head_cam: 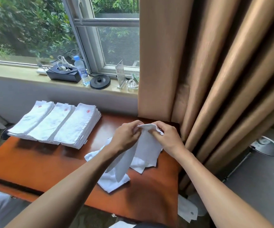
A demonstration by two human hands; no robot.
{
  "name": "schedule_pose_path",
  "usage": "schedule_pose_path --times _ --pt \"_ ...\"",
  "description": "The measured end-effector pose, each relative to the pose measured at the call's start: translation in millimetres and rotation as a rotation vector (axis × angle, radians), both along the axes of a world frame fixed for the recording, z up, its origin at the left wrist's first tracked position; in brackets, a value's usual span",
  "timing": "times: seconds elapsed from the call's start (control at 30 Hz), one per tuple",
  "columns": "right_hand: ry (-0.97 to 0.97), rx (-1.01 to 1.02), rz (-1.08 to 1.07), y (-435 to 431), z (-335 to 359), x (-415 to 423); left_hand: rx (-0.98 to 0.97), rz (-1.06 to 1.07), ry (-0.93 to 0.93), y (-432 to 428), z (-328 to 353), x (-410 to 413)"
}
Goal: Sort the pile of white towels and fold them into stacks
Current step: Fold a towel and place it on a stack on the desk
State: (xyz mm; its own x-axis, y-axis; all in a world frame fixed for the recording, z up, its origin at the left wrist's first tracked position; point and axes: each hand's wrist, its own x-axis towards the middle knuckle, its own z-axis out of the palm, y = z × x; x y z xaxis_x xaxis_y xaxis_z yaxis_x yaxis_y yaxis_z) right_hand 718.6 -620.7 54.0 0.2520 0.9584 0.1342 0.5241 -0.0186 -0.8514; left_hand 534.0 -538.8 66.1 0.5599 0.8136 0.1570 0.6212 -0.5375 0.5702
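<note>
A white towel (pixel 147 145) hangs above the orange-brown table (pixel 34 165), held up by its top edge. My left hand (pixel 126 135) pinches that edge on the left and my right hand (pixel 167 137) pinches it on the right, the two hands close together. Under the hanging towel lie a few loose white towels (pixel 111 180) in a small heap. At the table's far left stand three stacks of folded white towels (pixel 57 124) with red logos, side by side.
A tan curtain (pixel 215 71) hangs right beside my right hand. The windowsill (pixel 17 74) behind holds a black box, a water bottle (pixel 82 71) and a black disc. Another white towel (pixel 188 209) lies on the floor by the table's right edge.
</note>
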Motion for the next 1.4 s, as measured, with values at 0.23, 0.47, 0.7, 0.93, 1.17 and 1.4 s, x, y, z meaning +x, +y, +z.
schedule_pose_path --times 0.23,0.47,0.7,0.93,1.17,1.4 --pt "0.019 -0.043 -0.073 -4 10 11 -0.062 0.155 0.181 20 -11 -34" --pt "-0.025 -0.033 -0.043 -2 1 0 -0.395 0.271 -0.198 6 -17 -30" --pt "0.077 -0.027 -0.038 -6 6 -33 -0.464 0.286 -0.469 -12 -6 -2" --pt "0.251 -0.034 -0.033 -19 -3 -47 -0.514 0.186 -0.496 -33 -13 0" --pt "0.441 -0.036 -0.077 -24 -6 -43 -0.613 0.158 -0.556 -40 -12 -11" --pt "0.512 -0.066 -0.022 -35 -11 -36 -0.376 0.231 -0.459 -51 -14 -1"
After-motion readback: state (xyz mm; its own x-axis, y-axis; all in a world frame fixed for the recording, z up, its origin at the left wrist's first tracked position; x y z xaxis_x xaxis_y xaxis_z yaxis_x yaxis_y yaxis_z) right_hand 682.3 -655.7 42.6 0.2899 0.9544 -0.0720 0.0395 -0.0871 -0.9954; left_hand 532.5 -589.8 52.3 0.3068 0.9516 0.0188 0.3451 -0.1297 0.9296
